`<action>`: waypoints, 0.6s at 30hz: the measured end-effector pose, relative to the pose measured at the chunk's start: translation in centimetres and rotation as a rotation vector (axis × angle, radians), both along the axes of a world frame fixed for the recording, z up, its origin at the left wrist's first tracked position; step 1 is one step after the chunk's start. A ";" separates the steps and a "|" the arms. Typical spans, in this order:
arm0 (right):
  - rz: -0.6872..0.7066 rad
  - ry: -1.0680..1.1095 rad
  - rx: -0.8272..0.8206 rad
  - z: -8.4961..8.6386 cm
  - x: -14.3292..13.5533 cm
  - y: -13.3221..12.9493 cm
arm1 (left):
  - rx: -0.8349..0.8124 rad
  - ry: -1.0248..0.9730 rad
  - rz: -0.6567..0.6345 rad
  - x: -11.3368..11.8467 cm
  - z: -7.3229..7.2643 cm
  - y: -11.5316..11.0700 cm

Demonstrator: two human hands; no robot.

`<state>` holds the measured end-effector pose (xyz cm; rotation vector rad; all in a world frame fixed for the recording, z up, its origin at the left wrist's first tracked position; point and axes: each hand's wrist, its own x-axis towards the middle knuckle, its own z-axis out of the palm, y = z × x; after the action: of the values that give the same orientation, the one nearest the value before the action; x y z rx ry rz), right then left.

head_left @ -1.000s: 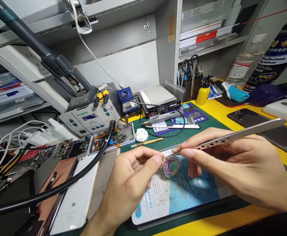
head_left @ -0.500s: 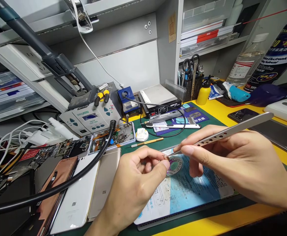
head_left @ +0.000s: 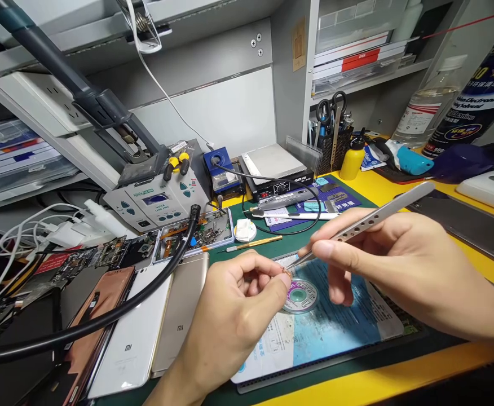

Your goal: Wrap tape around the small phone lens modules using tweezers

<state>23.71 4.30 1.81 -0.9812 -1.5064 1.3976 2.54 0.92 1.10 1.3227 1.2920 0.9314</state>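
My left hand pinches a small end of copper braid between thumb and forefinger. Metal tweezers, with a row of holes along the handle, are gripped in my right hand. Their tips meet the braid close to my left fingertips; whether they clamp it I cannot tell. Just below my fingers a round labelled reel lies on the blue and white mat.
Phone backs lie at the left under a thick black hose. Behind stand a tray of parts, a rework station and a heating plate. A yellow bottle is at the back right.
The tweezers' rear end has swung left and up slightly as my right hand turned. More of the reel shows below my left fingertips. My left hand has barely moved.
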 end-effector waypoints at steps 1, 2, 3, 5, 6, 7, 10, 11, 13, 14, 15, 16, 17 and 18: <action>0.026 0.014 -0.028 -0.1 0.0 0.1 | 0.002 0.001 -0.003 0.0 0.0 0.0; 0.050 0.033 -0.057 -0.3 0.1 0.3 | 0.003 0.003 -0.006 0.1 0.1 0.0; 0.076 0.057 -0.087 -0.5 0.1 0.4 | 0.001 0.003 -0.010 0.1 0.1 0.0; 0.119 0.118 -0.147 -0.8 0.2 0.6 | -0.010 -0.003 -0.019 0.2 0.1 0.0; 0.139 0.148 -0.173 -0.9 0.2 0.7 | -0.017 -0.005 -0.020 0.2 0.1 0.0; 0.160 0.173 -0.199 -1.0 0.3 0.8 | -0.023 -0.006 -0.024 0.2 0.2 0.0; 0.208 0.213 -0.283 -0.9 0.3 1.1 | -0.028 -0.003 -0.036 0.2 0.2 -0.1; 0.216 0.219 -0.309 -0.8 0.3 1.2 | -0.028 -0.002 -0.040 0.1 0.2 0.0; 0.223 0.225 -0.344 -0.6 0.2 1.3 | -0.031 -0.002 -0.047 0.0 0.2 0.0; 0.225 0.227 -0.354 -0.5 0.1 1.4 | -0.032 -0.002 -0.049 0.0 0.3 0.0; 0.225 0.227 -0.363 -0.4 0.1 1.4 | -0.033 -0.005 -0.054 -0.1 0.3 0.0; 0.224 0.225 -0.373 -0.4 0.0 1.5 | -0.034 -0.008 -0.060 -0.1 0.4 0.0; 0.228 0.222 -0.383 -0.3 0.0 1.5 | -0.034 -0.013 -0.066 -0.1 0.4 0.0; 0.231 0.220 -0.394 -0.3 0.0 1.6 | -0.033 -0.018 -0.071 -0.2 0.5 0.0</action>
<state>23.66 5.86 1.50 -0.8652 -1.2341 1.9532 2.38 0.89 1.56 1.3235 1.2341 0.8667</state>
